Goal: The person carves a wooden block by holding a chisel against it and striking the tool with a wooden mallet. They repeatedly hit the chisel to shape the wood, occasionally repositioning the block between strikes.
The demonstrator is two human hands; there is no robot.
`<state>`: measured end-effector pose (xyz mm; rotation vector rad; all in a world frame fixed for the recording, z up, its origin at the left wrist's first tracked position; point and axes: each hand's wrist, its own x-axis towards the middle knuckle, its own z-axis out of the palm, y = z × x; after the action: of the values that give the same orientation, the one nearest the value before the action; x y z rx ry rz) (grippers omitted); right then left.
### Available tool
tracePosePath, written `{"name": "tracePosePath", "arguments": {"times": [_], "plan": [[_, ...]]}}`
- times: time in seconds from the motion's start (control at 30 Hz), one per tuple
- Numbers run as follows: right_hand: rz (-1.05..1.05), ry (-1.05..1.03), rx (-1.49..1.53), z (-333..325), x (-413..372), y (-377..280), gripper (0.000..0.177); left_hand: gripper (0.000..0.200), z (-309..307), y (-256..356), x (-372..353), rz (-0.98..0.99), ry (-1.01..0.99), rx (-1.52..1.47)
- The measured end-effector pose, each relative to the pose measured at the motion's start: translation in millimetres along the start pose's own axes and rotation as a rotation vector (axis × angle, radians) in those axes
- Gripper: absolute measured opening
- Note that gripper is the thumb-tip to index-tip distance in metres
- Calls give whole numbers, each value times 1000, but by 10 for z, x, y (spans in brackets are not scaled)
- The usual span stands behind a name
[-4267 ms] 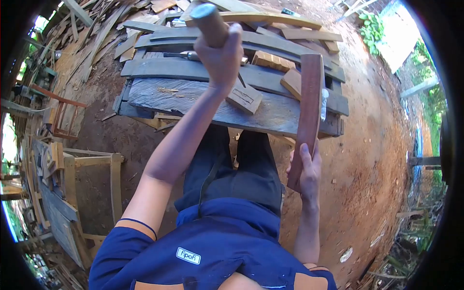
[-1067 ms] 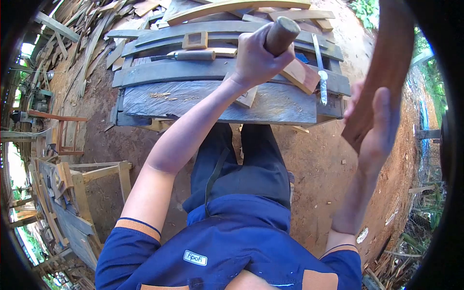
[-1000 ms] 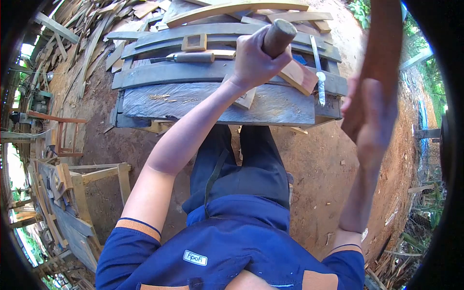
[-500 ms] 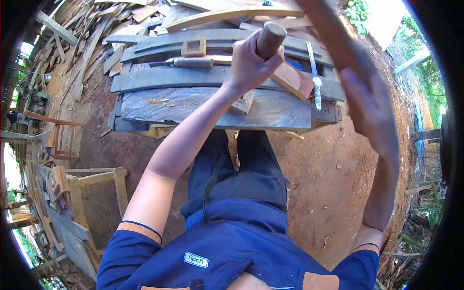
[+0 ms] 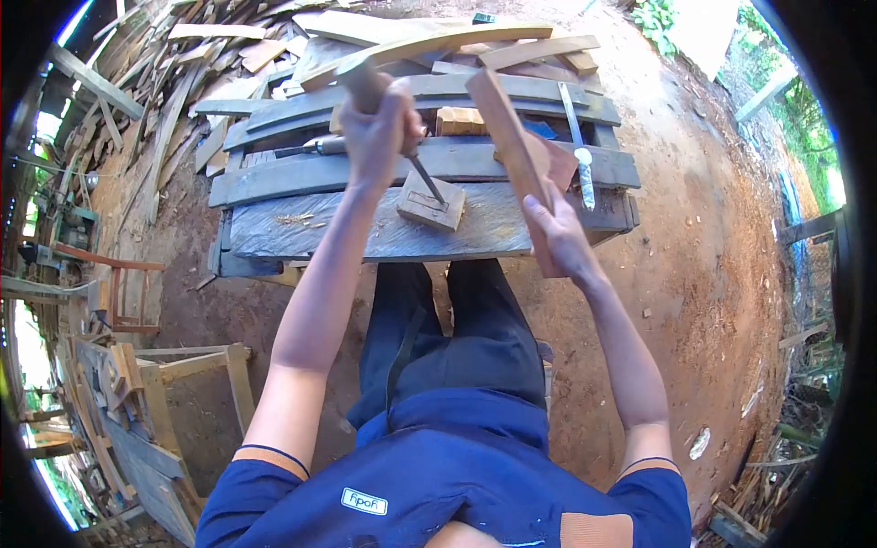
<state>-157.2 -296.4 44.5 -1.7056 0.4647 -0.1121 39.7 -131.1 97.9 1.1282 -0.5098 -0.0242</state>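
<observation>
My left hand [image 5: 375, 142] is wrapped round the handle of a chisel [image 5: 420, 169], which leans with its tip on a small wooden block [image 5: 422, 208]. A marked outline shows on the block's top face, around the chisel's tip. The block lies near the front edge of the workbench [image 5: 301, 233]. To the right, my right hand [image 5: 562, 239] grips the lower part of a long flat wooden bar [image 5: 507, 128]. That bar is raised and tilted, its upper end away from me, apart from the chisel.
Behind my left hand lies another chisel [image 5: 329, 145]. A metal blade with a wrapped handle [image 5: 586, 173] rests at the bench's right. Long boards [image 5: 438, 38] are stacked at the back, with scrap wood [image 5: 174, 82] heaped left. A wooden frame [image 5: 239, 384] stands at lower left.
My left hand has moved left, and the chisel now leans with its blade in view on the block. My right hand has come inward and lower with the wooden bar.
</observation>
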Motion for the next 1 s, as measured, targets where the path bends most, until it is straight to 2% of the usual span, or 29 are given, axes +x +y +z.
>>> {"name": "tracePosePath", "arguments": {"times": [0.07,0.2,0.27,0.4,0.47,0.6,0.7,1.0], "plan": [[8,33,-3,78,82,217,59,14,-183,6,1,-60,77,-123],[74,62,-47,83,197,364,59,15,-332,59,-43,27,218,-255],[63,58,-60,75,225,391,59,12,-226,138,-70,6,257,-288],[44,83,-126,119,187,321,58,9,-20,131,-108,76,34,-141],[50,68,-148,130,187,327,58,9,75,136,-176,59,-31,-43],[90,20,-239,140,199,299,59,6,131,57,-209,154,-148,44],[47,18,-334,140,253,400,60,6,147,10,-217,179,-153,68],[69,14,-355,157,249,370,61,6,194,9,-242,251,-168,135]]}}
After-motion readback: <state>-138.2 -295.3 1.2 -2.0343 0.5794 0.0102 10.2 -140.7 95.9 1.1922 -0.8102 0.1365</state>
